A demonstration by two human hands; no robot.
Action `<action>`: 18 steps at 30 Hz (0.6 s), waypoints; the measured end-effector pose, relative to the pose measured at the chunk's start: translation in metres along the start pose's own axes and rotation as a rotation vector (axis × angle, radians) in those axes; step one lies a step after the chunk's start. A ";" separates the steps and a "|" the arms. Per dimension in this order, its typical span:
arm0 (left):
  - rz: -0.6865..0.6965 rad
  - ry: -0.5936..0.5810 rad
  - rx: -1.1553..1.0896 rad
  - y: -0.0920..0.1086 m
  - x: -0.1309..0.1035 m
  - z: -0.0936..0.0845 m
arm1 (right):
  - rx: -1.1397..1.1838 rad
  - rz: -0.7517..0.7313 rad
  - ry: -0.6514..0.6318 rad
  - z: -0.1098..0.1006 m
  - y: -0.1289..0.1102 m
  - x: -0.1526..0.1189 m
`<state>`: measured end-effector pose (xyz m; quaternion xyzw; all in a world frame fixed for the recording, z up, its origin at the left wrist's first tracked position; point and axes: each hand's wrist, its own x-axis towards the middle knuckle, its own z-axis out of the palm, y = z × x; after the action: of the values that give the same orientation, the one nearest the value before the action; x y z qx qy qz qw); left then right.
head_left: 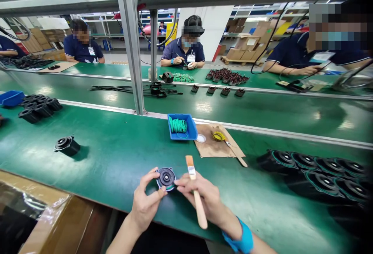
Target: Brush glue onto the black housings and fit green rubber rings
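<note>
My left hand (147,199) grips a round black motor-like housing (166,177) by its rim, its circular face turned up toward me. Part of a green ring shows along the lower right of that rim. In my right hand (204,193) a flat paintbrush (197,197) with a wooden handle is tucked between the fingers, bristles pointing away from me. The right fingertips touch the housing's edge beside the green ring. A blue bin (190,129) beyond my hands holds a bundle of green rings (177,125).
Cardboard (210,151) carries a yellow-rimmed container (218,136), a white lid and another brush (237,155). Several housings with green rings (320,178) stand at right. One black housing (67,146) sits at left. A metal post (130,44) rises ahead; co-workers sit beyond. A carton (58,223) stands front left.
</note>
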<state>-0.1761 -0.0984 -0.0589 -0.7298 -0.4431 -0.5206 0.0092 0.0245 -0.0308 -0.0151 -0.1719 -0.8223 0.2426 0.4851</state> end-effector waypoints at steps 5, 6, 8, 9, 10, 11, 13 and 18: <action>0.046 -0.055 0.140 0.004 0.009 -0.003 | 0.218 0.332 0.176 -0.018 -0.014 0.015; 0.049 -0.052 0.148 0.005 0.011 -0.003 | 0.242 0.360 0.187 -0.020 -0.016 0.018; 0.018 -0.025 0.123 0.005 0.012 -0.004 | 0.291 0.410 0.166 -0.023 -0.020 0.020; -0.020 -0.004 0.096 0.006 0.012 -0.004 | 0.313 0.435 0.143 -0.023 -0.021 0.020; -0.074 0.014 0.065 0.006 0.012 -0.004 | 0.331 0.455 0.123 -0.022 -0.021 0.020; -0.138 0.020 0.037 0.005 0.011 -0.004 | 0.344 0.466 0.112 -0.021 -0.021 0.019; -0.254 -0.010 0.001 0.005 0.011 -0.005 | 0.342 0.471 0.122 -0.020 -0.019 0.016; -0.407 -0.105 -0.087 0.000 0.011 -0.006 | 0.368 0.542 0.117 -0.018 -0.014 0.012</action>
<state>-0.1800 -0.0949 -0.0476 -0.6513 -0.5582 -0.4914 -0.1508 0.0340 -0.0321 0.0084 -0.3073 -0.6599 0.4972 0.4722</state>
